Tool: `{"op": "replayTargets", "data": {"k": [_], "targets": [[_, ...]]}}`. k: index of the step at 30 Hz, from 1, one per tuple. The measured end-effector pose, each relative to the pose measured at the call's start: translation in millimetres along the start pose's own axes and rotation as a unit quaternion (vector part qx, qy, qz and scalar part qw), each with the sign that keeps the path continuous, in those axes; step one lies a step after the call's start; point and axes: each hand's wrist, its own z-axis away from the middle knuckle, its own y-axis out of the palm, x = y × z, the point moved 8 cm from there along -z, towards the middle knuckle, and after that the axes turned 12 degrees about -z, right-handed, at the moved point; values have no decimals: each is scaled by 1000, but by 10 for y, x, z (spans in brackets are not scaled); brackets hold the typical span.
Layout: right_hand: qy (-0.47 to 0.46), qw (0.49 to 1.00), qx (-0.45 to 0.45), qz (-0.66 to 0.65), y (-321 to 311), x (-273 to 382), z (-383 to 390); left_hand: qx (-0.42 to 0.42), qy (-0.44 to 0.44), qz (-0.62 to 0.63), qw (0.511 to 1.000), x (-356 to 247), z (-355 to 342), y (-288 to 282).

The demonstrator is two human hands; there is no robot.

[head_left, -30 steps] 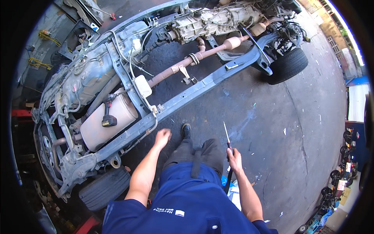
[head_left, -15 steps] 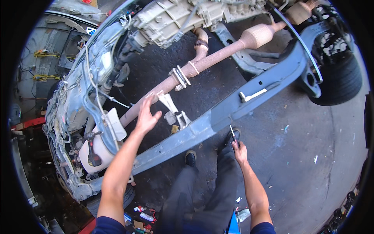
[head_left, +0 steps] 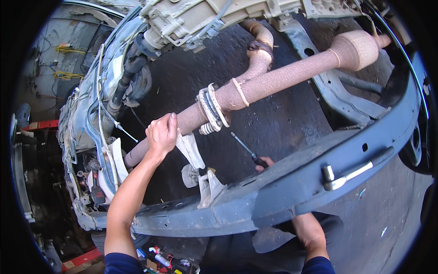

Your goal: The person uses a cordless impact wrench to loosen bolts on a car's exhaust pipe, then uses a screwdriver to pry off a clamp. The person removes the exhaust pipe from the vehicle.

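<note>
A rusty exhaust pipe (head_left: 292,80) runs diagonally across the view, with a bolted flange joint and spring (head_left: 212,109) midway along it. My left hand (head_left: 160,137) is closed over the pipe, left of that joint. A pale metal hanger bracket (head_left: 191,151) slopes down from the pipe beside this hand to a rubber mount (head_left: 189,176). Beyond the blue-grey frame rail (head_left: 273,201), my right hand (head_left: 266,164) grips a screwdriver (head_left: 246,148), its shaft pointing up and left toward the flange, apart from it. The rail hides my right wrist.
A ratchet with a socket (head_left: 346,177) lies on the rail at the right. The transmission casing (head_left: 182,23) fills the top. A cordless power tool (head_left: 96,189) sits at the left. Assorted bottles and boxes (head_left: 162,260) lie on the floor below.
My left hand has closed onto the exhaust pipe. My right hand has passed under the rail with the screwdriver. My view has come closer and lower.
</note>
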Motion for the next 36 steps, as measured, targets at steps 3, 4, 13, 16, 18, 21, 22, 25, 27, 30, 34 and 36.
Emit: {"op": "replayTargets", "data": {"k": [3, 4, 13, 16, 18, 21, 22, 25, 27, 30, 34, 36], "targets": [[-71, 988, -26, 134, 193, -24, -187, 8, -19, -8, 1000, 21, 37, 1], [-106, 989, -15, 100, 253, -13, -219, -1, -21, -12, 1000, 12, 54, -12], [-76, 966, 147, -200, 679, 172, -667, -8, -43, -38, 998, -1, 107, -32], [-56, 948, 204, -237, 783, 351, -773, -1, -42, -45, 998, 3, 106, -26], [-41, 927, 261, -268, 869, 450, -769, 3, -41, -36, 999, 8, 108, -11], [22, 876, 349, -332, 1025, 495, -699, -18, -29, -39, 999, -2, 105, -15], [53, 854, 368, -365, 1074, 488, -683, -21, -30, -52, 998, 1, 103, -11], [68, 815, 406, -408, 1171, 517, -705, -21, -33, -50, 998, 18, 97, 1], [48, 779, 458, -427, 1251, 586, -719, -15, -34, -53, 998, 21, 94, 8], [96, 663, 532, -518, 1355, 663, -664, -10, -35, -68, 997, 21, 89, 2], [74, 713, 496, -490, 1349, 630, -680, -5, -35, -74, 997, 23, 81, 8], [60, 761, 456, -458, 1292, 613, -696, -9, -33, -72, 997, 25, 73, 3]]}}
